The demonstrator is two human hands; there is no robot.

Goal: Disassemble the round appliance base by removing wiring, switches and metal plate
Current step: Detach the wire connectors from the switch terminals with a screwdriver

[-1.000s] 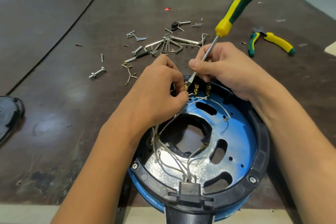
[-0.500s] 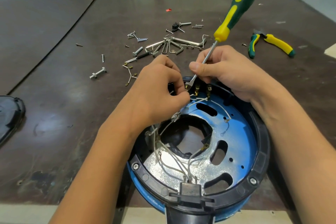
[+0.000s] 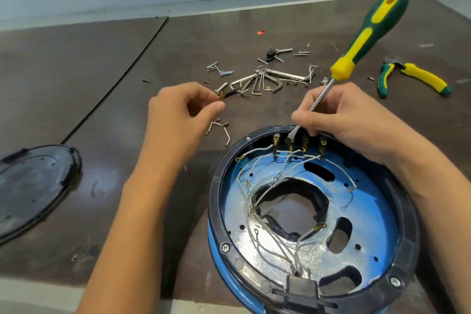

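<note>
The round appliance base [image 3: 405, 245] lies open side up at the near right, a black ring around a blue metal plate [image 3: 372, 201] with white wiring [image 3: 257, 222] looped across it. Brass terminals [image 3: 304, 141] stand in a row at its far rim. My right hand [image 3: 341, 115] grips the shaft of a green and yellow screwdriver [image 3: 374, 25], whose tip touches one terminal. My left hand [image 3: 181, 115] is off the base, over the table to the left, pinching a small brass connector [image 3: 221, 94] between thumb and forefinger.
Loose screws, hex keys [image 3: 265, 81] and small wire pieces [image 3: 221, 129] lie scattered on the brown table beyond the base. Green and yellow pliers [image 3: 418, 78] rest at the far right. A black oval cover [image 3: 33, 186] lies at the left edge.
My left hand left the terminals and moved left and away from the base, holding a small brass piece. The screwdriver stays at the terminals with its handle tilted further right.
</note>
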